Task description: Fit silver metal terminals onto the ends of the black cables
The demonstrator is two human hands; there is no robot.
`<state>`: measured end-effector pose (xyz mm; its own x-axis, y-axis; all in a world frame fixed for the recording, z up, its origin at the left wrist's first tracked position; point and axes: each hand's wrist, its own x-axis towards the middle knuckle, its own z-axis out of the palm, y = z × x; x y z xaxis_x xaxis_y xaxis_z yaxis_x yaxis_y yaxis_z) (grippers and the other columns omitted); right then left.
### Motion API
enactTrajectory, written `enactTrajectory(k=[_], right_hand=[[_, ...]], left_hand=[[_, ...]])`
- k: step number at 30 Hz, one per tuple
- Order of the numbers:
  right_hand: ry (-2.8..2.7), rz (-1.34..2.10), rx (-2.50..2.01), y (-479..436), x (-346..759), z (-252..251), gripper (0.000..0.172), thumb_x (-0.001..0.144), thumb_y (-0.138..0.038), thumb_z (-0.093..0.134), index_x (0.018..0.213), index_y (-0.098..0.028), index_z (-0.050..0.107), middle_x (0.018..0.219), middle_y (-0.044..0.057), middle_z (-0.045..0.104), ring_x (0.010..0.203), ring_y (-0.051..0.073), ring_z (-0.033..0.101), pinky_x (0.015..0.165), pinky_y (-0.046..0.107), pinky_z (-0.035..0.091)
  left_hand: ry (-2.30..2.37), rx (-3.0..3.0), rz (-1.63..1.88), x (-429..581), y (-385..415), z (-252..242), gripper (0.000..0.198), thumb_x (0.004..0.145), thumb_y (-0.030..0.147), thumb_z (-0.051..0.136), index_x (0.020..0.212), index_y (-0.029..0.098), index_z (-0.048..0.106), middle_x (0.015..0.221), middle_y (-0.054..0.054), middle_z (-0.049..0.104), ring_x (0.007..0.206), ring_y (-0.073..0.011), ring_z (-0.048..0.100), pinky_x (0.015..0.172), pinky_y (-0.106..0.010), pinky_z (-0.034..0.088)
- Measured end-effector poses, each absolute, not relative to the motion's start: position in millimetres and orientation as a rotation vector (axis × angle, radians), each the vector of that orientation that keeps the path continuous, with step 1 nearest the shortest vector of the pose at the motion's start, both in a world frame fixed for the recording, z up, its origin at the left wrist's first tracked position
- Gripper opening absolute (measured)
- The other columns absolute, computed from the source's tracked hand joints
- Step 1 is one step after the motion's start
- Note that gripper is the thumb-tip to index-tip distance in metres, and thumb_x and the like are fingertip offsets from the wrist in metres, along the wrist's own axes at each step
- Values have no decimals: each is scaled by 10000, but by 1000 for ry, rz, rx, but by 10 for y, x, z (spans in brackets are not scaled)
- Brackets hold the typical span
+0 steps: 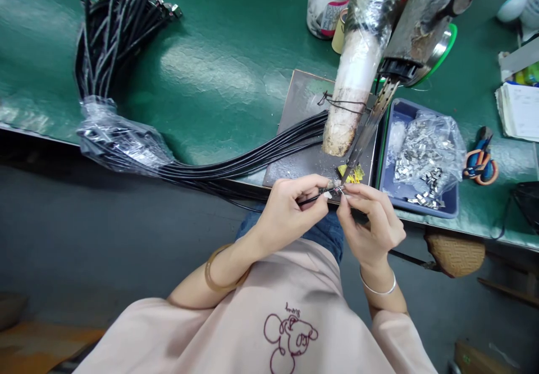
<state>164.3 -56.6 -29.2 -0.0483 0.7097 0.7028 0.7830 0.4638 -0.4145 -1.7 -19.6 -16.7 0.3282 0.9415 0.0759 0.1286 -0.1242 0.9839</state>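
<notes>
My left hand (297, 201) pinches the end of a black cable (309, 200) between thumb and fingertips. Close beside it, my right hand (370, 217) is closed at the fingertips on something small, thin and silvery that I cannot make out. The tip of a soldering iron (366, 132) points down right at the fingertips; whether it touches the work is too small to tell. More black cables (252, 152) run in a bundle from the left onto a grey board (290, 115). Behind my fingers, a crumpled yellow piece (356, 173) lies on that board.
A white, foil-wrapped duct (356, 65) hangs over the board. On the right stands a blue tray (452, 208) with a plastic bag (429, 144) of small metal parts, then orange-handled pliers (482, 163). Plastic wrap (122, 138) binds the cables at left. A clear cup (322, 9) stands behind.
</notes>
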Motion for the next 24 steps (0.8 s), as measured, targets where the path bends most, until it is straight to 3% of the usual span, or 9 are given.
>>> enactTrajectory(k=[22, 24], right_hand=[[-1701, 16, -1268, -581, 1678, -299, 200, 867, -62, 692, 947, -233, 625, 973, 36, 777, 867, 174, 763, 754, 308, 633], [-1595, 86, -1284, -642, 1720, -298, 179, 907, -91, 654, 1010, -233, 617, 906, 19, 767, 767, 163, 755, 662, 289, 614]], left_hand=[[996, 1427, 898, -2, -175, -176, 100, 843, 150, 582, 845, 109, 673, 559, 85, 303, 509, -67, 260, 485, -228, 228], [983, 1391, 885, 11, -192, -176, 100, 853, 173, 584, 837, 115, 664, 542, 77, 373, 494, -67, 313, 485, -222, 266]])
